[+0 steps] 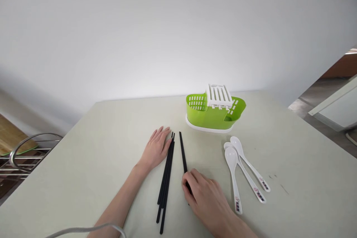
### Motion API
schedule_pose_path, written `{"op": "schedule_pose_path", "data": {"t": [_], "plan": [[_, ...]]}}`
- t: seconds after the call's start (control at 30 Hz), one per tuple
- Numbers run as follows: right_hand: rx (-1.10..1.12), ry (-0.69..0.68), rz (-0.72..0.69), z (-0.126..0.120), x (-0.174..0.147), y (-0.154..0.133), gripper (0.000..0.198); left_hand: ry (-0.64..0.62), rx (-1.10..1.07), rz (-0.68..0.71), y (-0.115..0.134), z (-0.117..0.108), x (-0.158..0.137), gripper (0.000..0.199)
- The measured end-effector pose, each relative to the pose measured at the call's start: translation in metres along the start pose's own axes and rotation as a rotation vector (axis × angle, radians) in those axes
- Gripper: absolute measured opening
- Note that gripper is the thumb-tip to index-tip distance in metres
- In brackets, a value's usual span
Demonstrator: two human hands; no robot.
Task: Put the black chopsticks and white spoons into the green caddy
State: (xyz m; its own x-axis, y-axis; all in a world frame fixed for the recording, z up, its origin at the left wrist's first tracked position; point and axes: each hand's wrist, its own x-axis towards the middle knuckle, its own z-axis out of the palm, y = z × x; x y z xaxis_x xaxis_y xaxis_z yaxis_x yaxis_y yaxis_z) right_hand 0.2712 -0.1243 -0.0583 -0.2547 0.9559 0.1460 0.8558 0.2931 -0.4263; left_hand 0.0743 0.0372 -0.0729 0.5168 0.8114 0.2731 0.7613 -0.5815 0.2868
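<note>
My right hand (205, 197) is closed around black chopsticks (183, 152), low over the table; whether it is one or a pair I cannot tell. To the left of it lies a bundle of several black chopsticks (166, 182), their near ends uneven. My left hand (158, 143) rests flat with its fingers stretched out, the thumb at the far end of that bundle. Three white spoons (231, 160) with printed handle ends lie fanned out to the right of my right hand.
A green utensil holder (206, 119) with a white slotted top and white base stands at the back, near the wall (156, 37). A metal rack (22, 156) with a wooden board (13, 137) is left of the table (83, 163). A grey cable (86, 228) crosses the lower left.
</note>
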Motion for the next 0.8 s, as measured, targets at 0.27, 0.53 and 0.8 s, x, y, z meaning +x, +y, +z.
{"op": "schedule_pose_path", "data": {"t": [0.27, 0.53, 0.8], "plan": [[-0.241, 0.007, 0.209, 0.006, -0.008, 0.007, 0.012, -0.01, 0.008, -0.007, 0.002, -0.001, 0.001, 0.044], [-0.294, -0.168, 0.299, -0.013, 0.002, -0.003, 0.011, 0.011, -0.029, 0.012, 0.0, -0.001, 0.0, 0.042], [-0.181, -0.292, 0.39, -0.032, 0.015, -0.007, 0.012, 0.226, -0.224, -0.058, 0.013, -0.018, 0.003, 0.028]]}}
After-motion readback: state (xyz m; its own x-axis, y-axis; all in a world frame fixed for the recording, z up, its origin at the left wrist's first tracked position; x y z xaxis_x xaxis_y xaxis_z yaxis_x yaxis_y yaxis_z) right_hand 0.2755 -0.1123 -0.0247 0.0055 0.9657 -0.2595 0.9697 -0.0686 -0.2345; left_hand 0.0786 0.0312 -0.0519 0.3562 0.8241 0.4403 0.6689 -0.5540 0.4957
